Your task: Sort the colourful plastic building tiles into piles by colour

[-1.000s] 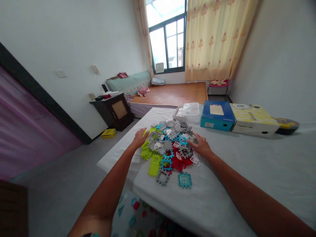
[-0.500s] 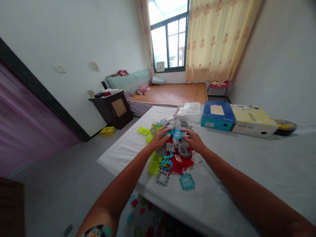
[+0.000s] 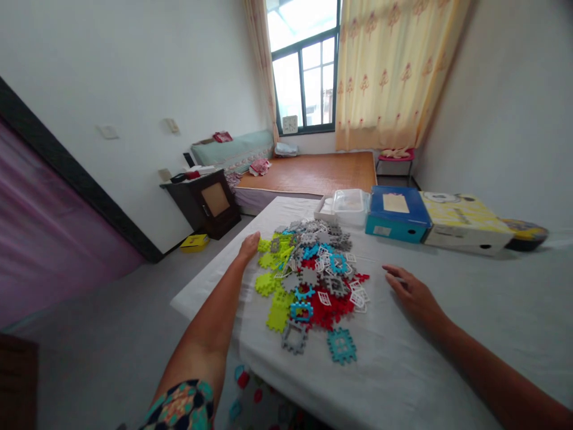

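Note:
A heap of flat plastic interlocking tiles [image 3: 313, 275] in grey, green, red, blue and white lies on a white sheet [image 3: 447, 334]. My left hand [image 3: 249, 246] rests at the heap's left edge, fingers stretched out, touching the green tiles. My right hand [image 3: 412, 295] lies flat on the sheet to the right of the heap, fingers extended, holding nothing. A single blue tile [image 3: 342, 346] and a grey frame tile [image 3: 293, 337] lie apart at the near edge of the heap.
Behind the heap stand a clear plastic tub [image 3: 349, 203], a blue box [image 3: 396, 212] and a yellow-and-white box [image 3: 465, 224]. A dark cabinet [image 3: 208, 203] and a low bed with a bamboo mat [image 3: 313, 170] stand beyond. The sheet's near-left corner [image 3: 179, 301] drops to the floor.
Both hands have left the top of the heap and moved apart: the left to the heap's left edge, the right out onto the sheet at the right. The tiles lie more spread out.

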The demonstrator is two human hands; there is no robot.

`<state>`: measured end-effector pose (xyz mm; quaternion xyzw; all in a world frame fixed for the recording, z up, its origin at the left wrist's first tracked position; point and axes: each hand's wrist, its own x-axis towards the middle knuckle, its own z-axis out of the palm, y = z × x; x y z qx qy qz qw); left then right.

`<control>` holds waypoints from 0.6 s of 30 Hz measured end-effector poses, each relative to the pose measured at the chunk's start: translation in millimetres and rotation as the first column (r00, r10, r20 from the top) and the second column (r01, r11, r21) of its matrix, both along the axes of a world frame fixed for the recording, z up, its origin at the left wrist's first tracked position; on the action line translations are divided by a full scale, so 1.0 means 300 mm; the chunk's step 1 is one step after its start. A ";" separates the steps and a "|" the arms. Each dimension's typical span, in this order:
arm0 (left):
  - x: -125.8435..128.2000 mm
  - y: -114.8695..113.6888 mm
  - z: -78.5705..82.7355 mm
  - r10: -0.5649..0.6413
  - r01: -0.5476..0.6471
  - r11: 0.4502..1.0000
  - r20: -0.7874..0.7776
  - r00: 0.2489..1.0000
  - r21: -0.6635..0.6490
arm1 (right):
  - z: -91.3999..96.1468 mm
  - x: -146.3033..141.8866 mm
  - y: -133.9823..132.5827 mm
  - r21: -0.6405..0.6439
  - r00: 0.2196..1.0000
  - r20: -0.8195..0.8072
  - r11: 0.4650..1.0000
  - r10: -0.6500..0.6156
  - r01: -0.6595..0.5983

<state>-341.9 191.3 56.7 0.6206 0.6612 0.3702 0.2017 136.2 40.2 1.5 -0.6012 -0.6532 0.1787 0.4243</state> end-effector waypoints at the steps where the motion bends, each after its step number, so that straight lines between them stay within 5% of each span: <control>1: 0.010 0.034 -0.009 -0.010 0.010 1.000 -0.002 1.000 -0.007 | -0.006 0.009 -0.007 -0.010 1.000 0.009 1.000 -0.021 0.021; 6: 0.101 0.171 -0.058 -0.130 0.130 0.991 0.017 0.991 -0.019 | 0.009 0.024 0.002 -0.078 0.999 0.033 0.996 -0.034 0.037; 12: 0.197 0.170 -0.097 -0.301 0.302 0.953 0.078 0.950 -0.007 | 0.047 0.016 -0.001 -0.032 1.000 -0.005 0.999 0.014 -0.014; 15: 0.229 0.137 -0.088 -0.309 0.310 0.951 0.137 0.941 0.015 | 0.118 -0.058 -0.070 0.126 0.960 0.137 0.957 0.243 -0.260; 18: 0.262 0.107 -0.073 -0.273 0.278 0.961 0.152 0.950 -0.007 | 0.193 -0.186 -0.181 0.108 0.748 0.353 0.769 0.563 -0.630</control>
